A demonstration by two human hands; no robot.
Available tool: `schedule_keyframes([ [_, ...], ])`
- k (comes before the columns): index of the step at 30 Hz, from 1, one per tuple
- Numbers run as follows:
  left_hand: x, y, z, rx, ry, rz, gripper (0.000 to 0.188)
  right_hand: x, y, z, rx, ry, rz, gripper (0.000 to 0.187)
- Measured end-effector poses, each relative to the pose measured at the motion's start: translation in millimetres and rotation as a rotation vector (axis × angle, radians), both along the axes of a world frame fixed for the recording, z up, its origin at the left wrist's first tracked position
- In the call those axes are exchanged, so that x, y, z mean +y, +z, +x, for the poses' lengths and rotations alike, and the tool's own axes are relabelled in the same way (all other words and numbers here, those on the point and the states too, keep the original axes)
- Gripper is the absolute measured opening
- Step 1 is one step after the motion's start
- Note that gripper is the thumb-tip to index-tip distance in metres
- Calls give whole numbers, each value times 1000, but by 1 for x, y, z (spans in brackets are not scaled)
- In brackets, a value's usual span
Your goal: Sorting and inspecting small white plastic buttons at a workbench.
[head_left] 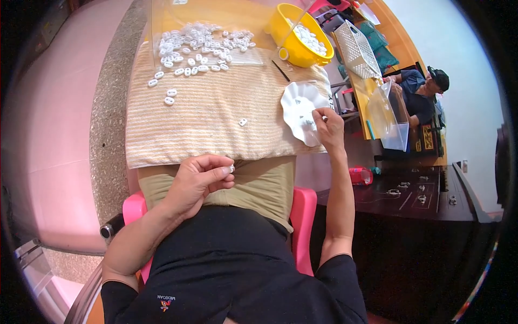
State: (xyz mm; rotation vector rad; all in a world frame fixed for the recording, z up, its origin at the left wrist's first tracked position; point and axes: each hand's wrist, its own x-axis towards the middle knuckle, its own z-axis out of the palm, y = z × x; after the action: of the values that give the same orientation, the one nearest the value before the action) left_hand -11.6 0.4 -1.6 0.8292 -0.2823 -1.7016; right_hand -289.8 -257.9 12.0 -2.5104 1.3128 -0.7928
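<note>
My left hand (202, 178) is in front of the table's near edge, over my lap. Its thumb and forefinger pinch a small white plastic piece (232, 168). My right hand (329, 127) is over the near right side of a white scalloped dish (290, 110), fingers closed. A bit of something dark shows at its fingertips, too small to name. Small dark and greyish bits lie in the dish. One white two-holed oval piece (243, 122) lies alone mid-table, and two more (170, 101) sit farther left. Many like them form a pile (197, 40) at the far side.
A striped towel (216, 140) covers the table. Beyond it stand a clear plastic sheet or tray (248, 58) and a yellow basin (278, 32) of white pieces. A thin black stick (280, 70) lies near the dish. At the right, another person (418, 92) sits at a table.
</note>
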Motion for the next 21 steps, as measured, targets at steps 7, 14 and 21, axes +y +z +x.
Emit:
schedule_keyframes([
  [7,2,1,-1,-62,7,-20,19,36,17,23,-227,-40,322,18],
  [14,2,-1,-9,-110,-25,-19,21,116,35,69,-551,170,757,15],
  [21,0,-4,-11,-62,-63,-36,27,158,26,100,-481,407,793,10],
])
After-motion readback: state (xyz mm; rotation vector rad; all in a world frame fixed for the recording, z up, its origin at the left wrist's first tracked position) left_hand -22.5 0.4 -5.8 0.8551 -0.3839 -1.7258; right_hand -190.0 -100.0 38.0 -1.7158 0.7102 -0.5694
